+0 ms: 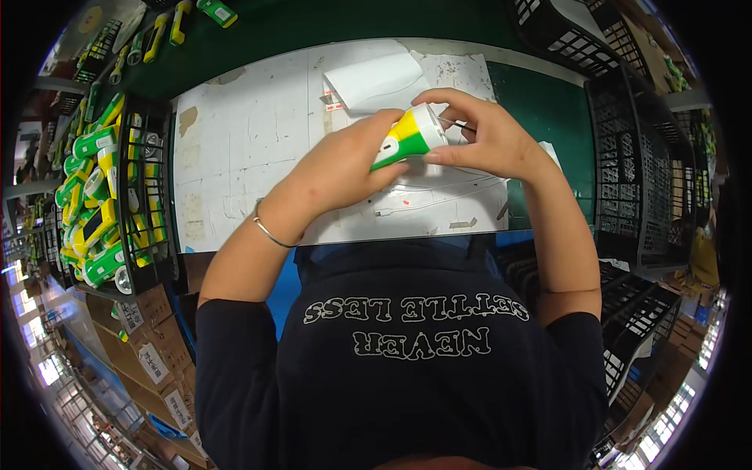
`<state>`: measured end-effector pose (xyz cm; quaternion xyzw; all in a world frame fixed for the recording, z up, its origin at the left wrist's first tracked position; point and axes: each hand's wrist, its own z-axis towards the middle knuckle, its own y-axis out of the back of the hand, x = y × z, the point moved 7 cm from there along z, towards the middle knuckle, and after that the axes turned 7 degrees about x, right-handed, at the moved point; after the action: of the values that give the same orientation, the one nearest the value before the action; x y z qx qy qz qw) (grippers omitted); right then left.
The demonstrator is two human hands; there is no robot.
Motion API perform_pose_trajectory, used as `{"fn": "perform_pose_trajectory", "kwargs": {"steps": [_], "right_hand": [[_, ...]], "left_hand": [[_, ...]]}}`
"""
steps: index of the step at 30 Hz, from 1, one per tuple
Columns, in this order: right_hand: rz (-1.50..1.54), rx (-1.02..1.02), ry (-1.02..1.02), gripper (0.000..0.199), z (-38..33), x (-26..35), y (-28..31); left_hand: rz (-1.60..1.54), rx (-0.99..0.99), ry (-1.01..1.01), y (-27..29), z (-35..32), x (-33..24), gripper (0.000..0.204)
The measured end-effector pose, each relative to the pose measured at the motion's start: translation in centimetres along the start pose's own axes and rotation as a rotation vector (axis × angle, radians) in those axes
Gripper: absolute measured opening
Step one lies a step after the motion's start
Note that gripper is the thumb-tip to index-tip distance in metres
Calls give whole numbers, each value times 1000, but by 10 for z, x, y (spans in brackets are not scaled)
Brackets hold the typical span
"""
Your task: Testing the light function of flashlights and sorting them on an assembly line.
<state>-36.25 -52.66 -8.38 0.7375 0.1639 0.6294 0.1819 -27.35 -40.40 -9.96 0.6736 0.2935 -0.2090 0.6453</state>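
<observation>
A yellow and green flashlight point(402, 144) with a white head is held tilted above the white board point(235, 149), its head toward the right. My left hand point(348, 160) is wrapped round its body. Thumb and fingers of my right hand point(489, 137) close on the rim of the white head. A thin dark rod or wire point(460, 125) shows between the right fingers and the head; its kind I cannot make out. Below the hands a white cable point(439, 205) lies on the board. A white paper sheet or bag point(376, 82) lies just beyond them.
At the left stands a black crate point(149, 270) heaped with similar green and yellow flashlights point(98, 196). More flashlights point(180, 22) lie on the green table point(290, 23) at the back left. Black crates point(638, 164) stand along the right side. Cardboard boxes point(149, 345) are at the lower left.
</observation>
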Motion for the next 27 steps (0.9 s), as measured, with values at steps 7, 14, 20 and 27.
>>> {"fn": "perform_pose_trajectory", "kwargs": {"steps": [7, 14, 20, 27], "right_hand": [[258, -39, 20, 68, -7, -6, 3], [482, -56, 35, 55, 16, -30, -22], [-499, -324, -201, 30, 39, -48, -53], [442, -233, -76, 18, 23, -50, -35]], "left_hand": [[181, 164, 180, 35, -40, 21, 38], [-283, 157, 153, 9, -30, 27, 49], [-437, -120, 217, -5, -22, 39, 63], [-435, -238, 318, -5, -21, 49, 63]]}}
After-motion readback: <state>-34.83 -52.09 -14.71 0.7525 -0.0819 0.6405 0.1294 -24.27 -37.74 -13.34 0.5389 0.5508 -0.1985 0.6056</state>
